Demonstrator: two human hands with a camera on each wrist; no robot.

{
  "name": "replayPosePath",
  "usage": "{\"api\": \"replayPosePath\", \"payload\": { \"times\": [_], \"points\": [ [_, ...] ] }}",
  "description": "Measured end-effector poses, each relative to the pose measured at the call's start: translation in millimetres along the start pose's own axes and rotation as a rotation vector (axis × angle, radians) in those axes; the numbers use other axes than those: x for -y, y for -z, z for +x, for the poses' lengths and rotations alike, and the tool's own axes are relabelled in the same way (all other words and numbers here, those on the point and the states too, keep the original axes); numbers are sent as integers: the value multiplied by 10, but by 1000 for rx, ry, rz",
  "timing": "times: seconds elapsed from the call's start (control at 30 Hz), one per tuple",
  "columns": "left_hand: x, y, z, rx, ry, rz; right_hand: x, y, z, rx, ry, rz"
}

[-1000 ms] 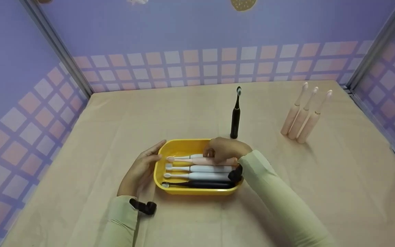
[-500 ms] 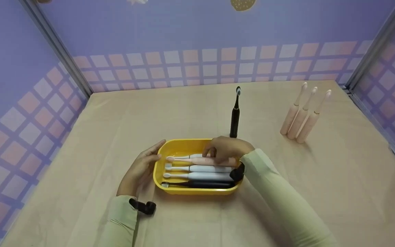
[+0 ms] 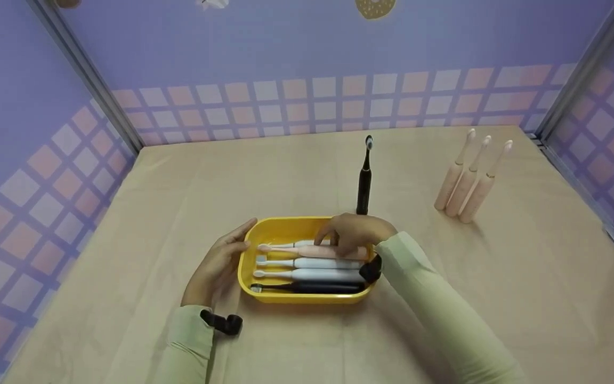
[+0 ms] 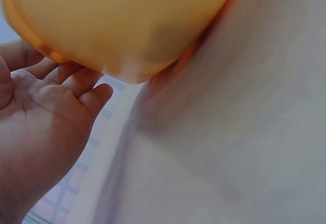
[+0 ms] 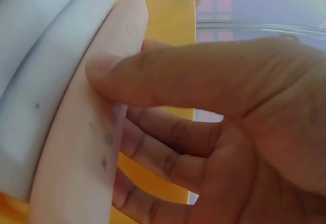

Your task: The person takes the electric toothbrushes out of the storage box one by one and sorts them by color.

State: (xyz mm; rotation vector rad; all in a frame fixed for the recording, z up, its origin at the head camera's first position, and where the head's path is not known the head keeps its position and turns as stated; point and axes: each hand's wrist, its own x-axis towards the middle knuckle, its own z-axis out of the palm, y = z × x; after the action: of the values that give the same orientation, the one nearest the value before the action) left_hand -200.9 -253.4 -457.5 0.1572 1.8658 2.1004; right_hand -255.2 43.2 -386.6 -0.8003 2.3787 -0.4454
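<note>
A yellow tray (image 3: 277, 228) holds several electric toothbrushes lying side by side, heads to the left. My left hand (image 3: 217, 262) grips its left end, thumb at the rim and fingers against the outer wall. Inside the tray, my right hand (image 3: 361, 233) pinches the handle of a pink electric toothbrush (image 5: 76, 142), thumb on top and fingers along its far side. A white toothbrush (image 3: 305, 244) lies behind the pink one, partly hidden by the fingers. In front are two white toothbrushes (image 3: 320, 274) and a black one (image 3: 323, 288).
Beyond the tray a black electric toothbrush (image 3: 364, 186) stands upright. Three pink electric toothbrushes (image 3: 464, 186) stand in a row to the right. Purple walls with a tile pattern (image 3: 323, 101) enclose the cloth-covered table (image 3: 205, 181).
My right wrist has shifted slightly to the right, its fingers staying at the pink toothbrush. The left hand and tray have hardly moved.
</note>
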Motion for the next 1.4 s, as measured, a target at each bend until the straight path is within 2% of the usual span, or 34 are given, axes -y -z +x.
{"api": "replayPosePath", "payload": {
  "times": [0.3, 0.5, 0.73, 1.0, 1.2, 1.4],
  "points": [
    [20, 40, -6, 28, -28, 61, 10, -6, -19, 18, -12, 2],
    [3, 17, 7, 29, -15, 17, 23, -19, -41, -11, -2, -6],
    [-3, 8, 5, 12, 6, -7, 15, -29, -49, -36, 62, -45],
    [1, 16, -2, 34, -6, 0, -9, -34, -50, -59, 143, -58],
    [10, 24, 2, 12, -3, 30, -63, -32, -74, -103, 233, -40],
    [16, 33, -1, 28, -9, 36, -101, -30, -83, -126, 266, -24]
  ]
}}
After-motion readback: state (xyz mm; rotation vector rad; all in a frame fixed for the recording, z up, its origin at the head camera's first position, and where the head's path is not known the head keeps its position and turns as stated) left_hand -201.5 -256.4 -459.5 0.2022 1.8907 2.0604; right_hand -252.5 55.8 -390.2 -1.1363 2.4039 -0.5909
